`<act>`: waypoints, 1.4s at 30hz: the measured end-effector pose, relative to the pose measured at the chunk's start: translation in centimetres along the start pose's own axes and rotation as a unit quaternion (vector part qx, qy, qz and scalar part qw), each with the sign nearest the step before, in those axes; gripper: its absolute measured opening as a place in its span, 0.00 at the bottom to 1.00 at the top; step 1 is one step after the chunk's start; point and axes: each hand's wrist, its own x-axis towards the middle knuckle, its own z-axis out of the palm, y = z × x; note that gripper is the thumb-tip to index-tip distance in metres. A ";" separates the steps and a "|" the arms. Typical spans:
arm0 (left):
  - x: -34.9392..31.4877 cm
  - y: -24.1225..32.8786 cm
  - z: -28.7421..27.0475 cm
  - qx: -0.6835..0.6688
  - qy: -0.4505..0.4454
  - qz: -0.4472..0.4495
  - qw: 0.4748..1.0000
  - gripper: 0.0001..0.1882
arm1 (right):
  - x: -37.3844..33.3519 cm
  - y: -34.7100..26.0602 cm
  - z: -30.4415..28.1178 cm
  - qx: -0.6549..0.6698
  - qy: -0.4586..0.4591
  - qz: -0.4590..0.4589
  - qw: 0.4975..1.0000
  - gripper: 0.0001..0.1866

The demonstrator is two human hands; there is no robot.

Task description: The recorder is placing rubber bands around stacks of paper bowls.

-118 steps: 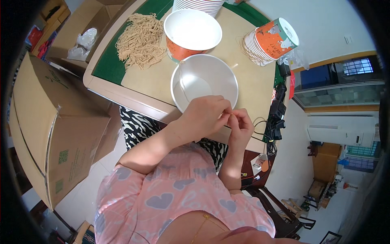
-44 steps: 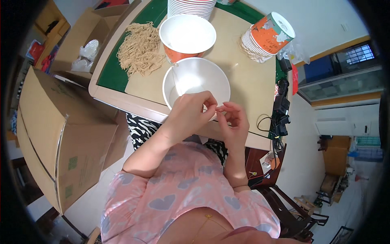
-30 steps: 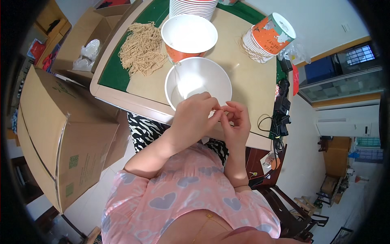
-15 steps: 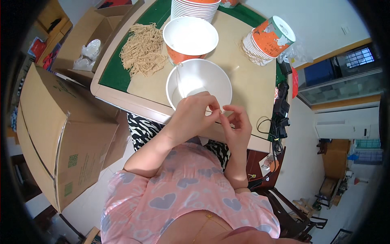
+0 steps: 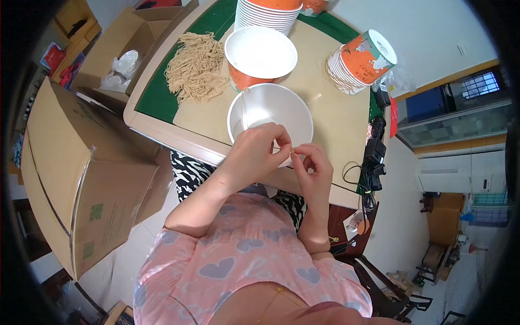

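Note:
At the table's near edge, my left hand and my right hand meet fingertip to fingertip over the near rim of a white paper bucket. Both hands pinch a thin beige cord, of which only a tiny bit shows between the fingertips. Inside the bucket, another stretch of cord hangs down from the far rim; my left hand hides its lower part. The bucket's near side is largely covered by my hands.
Beyond stands an orange bucket with a white inside, before a tall bucket stack. A heap of beige cords lies left. An upturned bucket stack stands right, above black power adapters. Cardboard boxes flank the table's left.
My hands keep their place at the bucket's near rim, and the right fingertips have closed in against the left ones. The whole view has shifted slightly.

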 end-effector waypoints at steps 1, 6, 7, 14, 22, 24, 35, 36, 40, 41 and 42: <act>0.0 -0.1 -0.1 0.006 -0.007 -0.006 1.000 0.07 | 0.0 0.0 0.1 0.002 0.001 -0.002 1.000 0.06; -0.2 -0.3 -0.1 -0.013 -0.001 -0.003 1.000 0.08 | -0.1 0.3 0.2 0.017 0.006 0.007 1.000 0.05; -0.2 -0.2 -0.2 -0.011 -0.009 -0.004 1.000 0.08 | -0.1 0.3 0.3 0.021 0.008 0.012 1.000 0.05; -0.2 -1.0 0.5 0.069 0.011 0.072 0.995 0.06 | -0.3 0.2 0.2 0.018 0.008 0.026 0.999 0.04; -0.4 -0.9 0.8 0.018 0.014 0.068 0.997 0.05 | -0.5 0.3 0.1 0.031 0.012 0.020 0.999 0.06; -0.3 -1.0 0.8 0.022 0.007 0.068 0.997 0.06 | -0.5 0.5 0.0 0.036 0.016 0.019 0.999 0.06; -0.4 -0.4 0.9 0.039 -0.019 0.077 0.996 0.05 | -0.6 0.7 -0.5 0.057 0.015 0.028 0.998 0.08; -0.4 -0.4 0.9 0.041 -0.020 0.079 0.996 0.05 | -0.6 0.8 -0.5 0.081 0.011 0.030 0.996 0.07; -0.4 -0.2 0.9 0.045 -0.024 0.083 0.995 0.07 | -0.7 1.5 -0.4 0.151 0.032 0.040 0.987 0.07; -0.5 -0.2 0.9 0.045 -0.024 0.082 0.995 0.07 | -0.8 1.7 -0.4 0.151 0.032 0.040 0.987 0.07; -0.5 -0.2 0.9 0.049 -0.028 0.077 0.995 0.07 | -0.8 1.8 -0.4 0.165 0.032 0.043 0.985 0.07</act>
